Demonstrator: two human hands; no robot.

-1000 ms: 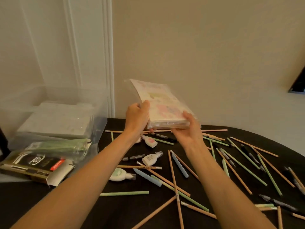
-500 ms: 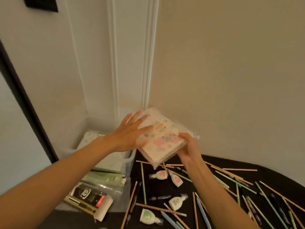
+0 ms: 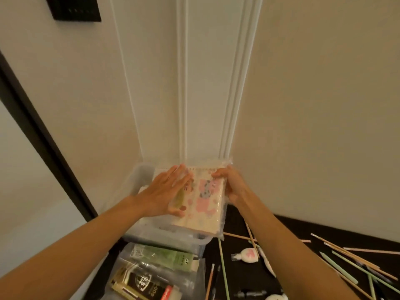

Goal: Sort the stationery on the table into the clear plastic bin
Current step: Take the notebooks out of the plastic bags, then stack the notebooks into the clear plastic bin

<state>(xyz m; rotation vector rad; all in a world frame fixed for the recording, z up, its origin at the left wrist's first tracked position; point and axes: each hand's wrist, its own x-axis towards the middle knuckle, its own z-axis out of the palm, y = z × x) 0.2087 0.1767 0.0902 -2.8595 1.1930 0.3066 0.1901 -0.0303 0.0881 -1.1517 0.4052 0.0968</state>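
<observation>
The one camera rides on my head, looking forward and down along both my forearms toward the wall (image 3: 184,94) corner. It sits at arm's length from my left hand (image 3: 164,191) and right hand (image 3: 232,185) on the notebook pack (image 3: 205,198), over the bin (image 3: 164,238); the table (image 3: 242,278) fills the lower right.

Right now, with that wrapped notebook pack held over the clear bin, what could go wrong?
1. The notebook pack seems to overhang the near-right rim of the clear bin; lowered like this, it may catch and tip onto the table.
2. Only the right hand grasps the glossy wrap, while the left hand lies flat on top, so the grip could slip.
3. Loose pencils lie beside the right forearm, which might sweep some away.
</observation>
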